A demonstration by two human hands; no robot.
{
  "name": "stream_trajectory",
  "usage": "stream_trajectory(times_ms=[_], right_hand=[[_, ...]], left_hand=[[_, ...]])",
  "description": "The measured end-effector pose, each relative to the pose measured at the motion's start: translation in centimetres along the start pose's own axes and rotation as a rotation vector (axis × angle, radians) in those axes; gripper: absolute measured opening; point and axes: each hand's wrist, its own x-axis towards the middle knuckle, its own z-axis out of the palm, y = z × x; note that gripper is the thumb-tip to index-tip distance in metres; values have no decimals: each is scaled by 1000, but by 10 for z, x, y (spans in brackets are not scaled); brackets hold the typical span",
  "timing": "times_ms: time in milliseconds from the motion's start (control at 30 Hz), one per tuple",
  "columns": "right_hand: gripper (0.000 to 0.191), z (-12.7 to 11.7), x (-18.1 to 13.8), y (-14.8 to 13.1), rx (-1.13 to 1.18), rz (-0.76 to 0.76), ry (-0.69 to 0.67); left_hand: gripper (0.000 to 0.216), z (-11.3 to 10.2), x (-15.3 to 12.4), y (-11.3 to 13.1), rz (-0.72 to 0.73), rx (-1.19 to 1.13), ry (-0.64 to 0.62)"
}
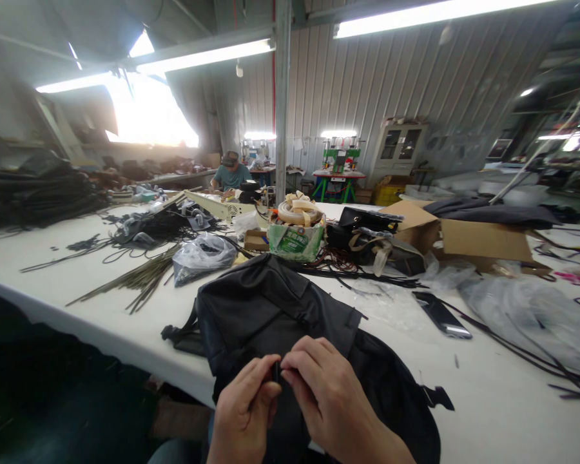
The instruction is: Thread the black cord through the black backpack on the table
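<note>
A black backpack (pixel 256 309) lies on the white table at its near edge, with a buckle (pixel 437 397) on a strap at its right side. Both hands are over its lower part. My left hand (pixel 246 406) pinches a small dark piece (pixel 276 372) between thumb and fingers; its exact kind is too small to make out. Close beside it, my right hand (pixel 321 386) is closed, thumb and fingertips pressed together at the right side of that piece. Whether the right fingertips hold part of it is hidden.
Beyond the backpack are a grey plastic bag (pixel 205 251), a green box (pixel 297 240) with rolled strips, and dark pouches (pixel 367 225). A phone (pixel 442 314), clear plastic (pixel 526 306) and a cardboard box (pixel 483 238) lie right. A co-worker (pixel 231 174) sits in the background.
</note>
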Motion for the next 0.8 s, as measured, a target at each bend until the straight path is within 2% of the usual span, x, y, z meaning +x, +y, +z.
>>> stream_trajectory(times_ms=[133, 333, 567, 800], right_hand=[[16, 2, 0, 4, 9, -48, 47], [16, 4, -2, 7, 28, -56, 75], [17, -2, 0, 8, 37, -83, 107], [19, -7, -4, 11, 82, -41, 98]], left_hand=[[28, 2, 3, 9, 30, 22, 11], [25, -1, 11, 17, 200, 159, 54], [27, 1, 9, 16, 178, 154, 57], [27, 0, 10, 21, 192, 174, 52]])
